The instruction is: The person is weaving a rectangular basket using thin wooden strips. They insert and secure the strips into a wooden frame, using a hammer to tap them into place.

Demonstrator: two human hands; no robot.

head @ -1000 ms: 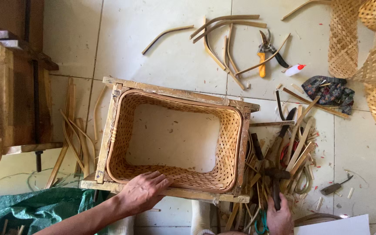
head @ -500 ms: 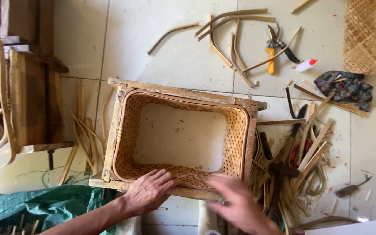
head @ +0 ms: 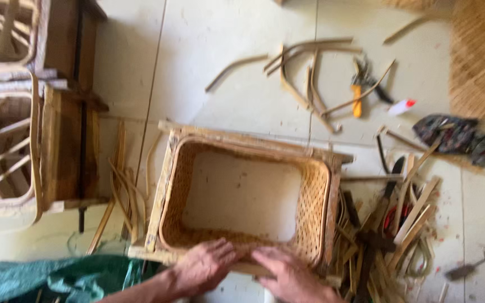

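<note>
Fingers (head: 220, 253) on woven basket frame (head: 315, 213), cane offcuts (head: 399, 224) just beside.

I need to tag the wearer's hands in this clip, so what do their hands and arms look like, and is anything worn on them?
Both are bare: no gloves, rings, watch or sleeves show. The left hand comes with a bare forearm reaching to the bottom edge. The right hand is cut off at the wrist by the frame. The picture is motion-blurred, so small markings cannot be told.
</note>
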